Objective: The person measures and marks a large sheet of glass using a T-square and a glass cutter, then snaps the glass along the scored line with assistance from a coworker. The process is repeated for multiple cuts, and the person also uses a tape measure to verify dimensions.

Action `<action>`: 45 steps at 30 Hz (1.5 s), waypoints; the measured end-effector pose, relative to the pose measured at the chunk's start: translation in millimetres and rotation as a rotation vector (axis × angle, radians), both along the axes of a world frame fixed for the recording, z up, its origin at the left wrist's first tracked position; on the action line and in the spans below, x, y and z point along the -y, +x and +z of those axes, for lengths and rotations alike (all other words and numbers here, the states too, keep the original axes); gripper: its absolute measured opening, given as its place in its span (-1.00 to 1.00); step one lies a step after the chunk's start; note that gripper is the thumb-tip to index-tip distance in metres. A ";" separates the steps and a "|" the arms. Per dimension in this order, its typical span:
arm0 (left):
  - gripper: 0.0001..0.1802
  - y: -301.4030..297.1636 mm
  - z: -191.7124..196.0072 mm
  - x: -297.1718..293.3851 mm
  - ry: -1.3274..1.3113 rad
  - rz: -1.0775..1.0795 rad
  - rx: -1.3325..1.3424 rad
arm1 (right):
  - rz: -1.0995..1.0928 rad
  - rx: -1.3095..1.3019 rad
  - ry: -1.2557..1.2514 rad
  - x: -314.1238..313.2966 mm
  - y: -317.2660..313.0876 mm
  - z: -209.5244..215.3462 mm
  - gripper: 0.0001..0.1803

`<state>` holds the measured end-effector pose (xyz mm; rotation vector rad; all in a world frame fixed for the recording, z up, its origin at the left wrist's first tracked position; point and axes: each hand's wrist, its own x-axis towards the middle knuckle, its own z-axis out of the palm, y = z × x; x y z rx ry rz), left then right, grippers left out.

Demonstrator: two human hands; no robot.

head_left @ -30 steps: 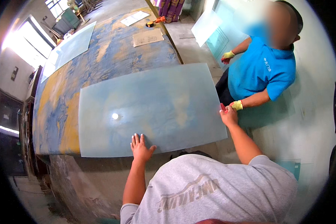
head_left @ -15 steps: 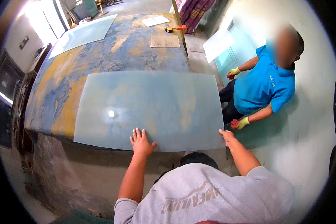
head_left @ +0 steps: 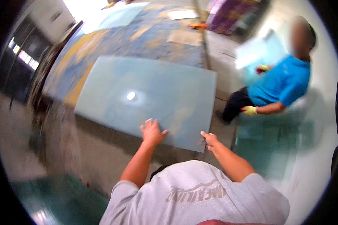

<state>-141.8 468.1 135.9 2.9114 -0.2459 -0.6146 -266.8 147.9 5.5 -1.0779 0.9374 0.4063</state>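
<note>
A frosted glass sheet (head_left: pixel 146 93) lies on the table in front of me, its near edge reaching past the table's edge. My left hand (head_left: pixel 153 132) rests on its top near that edge, fingers spread. At the near right corner, my right hand (head_left: pixel 210 141) grips the glass, thumb on top and the other fingers down at the side, partly hidden. A bright round reflection shows on the pane, left of its middle.
Cloth with blue and yellow blotches covers the table (head_left: pixel 71 80). Farther back are another glass sheet (head_left: pixel 122 17), a white paper (head_left: pixel 183 14), brown cardboard (head_left: pixel 184 37) and an orange tool (head_left: pixel 198 26). A person in a blue shirt (head_left: pixel 279 84) and gloves stands at right, beside leaning glass (head_left: pixel 266 144).
My view has swung, so the table and glass appear turned and shifted. Both my hands keep their places on the pane. The person in blue has turned slightly, and one gloved hand is raised.
</note>
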 end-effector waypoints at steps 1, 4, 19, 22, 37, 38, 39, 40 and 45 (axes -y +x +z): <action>0.03 -6.6 3.5 22.3 0.016 0.011 -0.011 | -0.012 -0.003 0.022 -0.5 -3.3 0.5 -0.57; 0.11 -18.0 -3.7 48.5 0.004 0.082 0.031 | -0.053 -0.033 0.050 -7.8 -3.5 17.3 -0.61; 0.16 15.4 -16.1 67.0 0.062 0.230 -0.065 | 0.276 0.009 0.181 17.6 32.8 21.1 -0.61; 0.08 3.8 -16.4 65.0 0.001 0.229 0.017 | 0.319 -0.046 0.159 45.6 29.7 23.7 -0.54; -0.70 -62.6 -59.1 84.4 -1.374 1.581 0.134 | 0.206 0.210 0.224 180.7 192.9 63.9 -0.69; -0.72 -72.7 -72.7 81.5 -1.412 1.595 0.135 | 0.221 0.204 0.206 178.4 192.7 68.4 -0.71; -0.73 -58.2 -81.8 82.5 -1.444 1.615 0.136 | 0.238 0.190 0.191 179.4 217.8 68.1 -0.73; -0.75 -58.6 -95.1 87.7 -1.459 1.608 0.123 | 0.244 0.175 0.170 184.5 224.8 60.4 -0.75; -0.77 -45.8 -98.0 106.8 -1.433 1.600 0.110 | 0.220 0.186 0.138 200.5 232.7 31.6 -0.79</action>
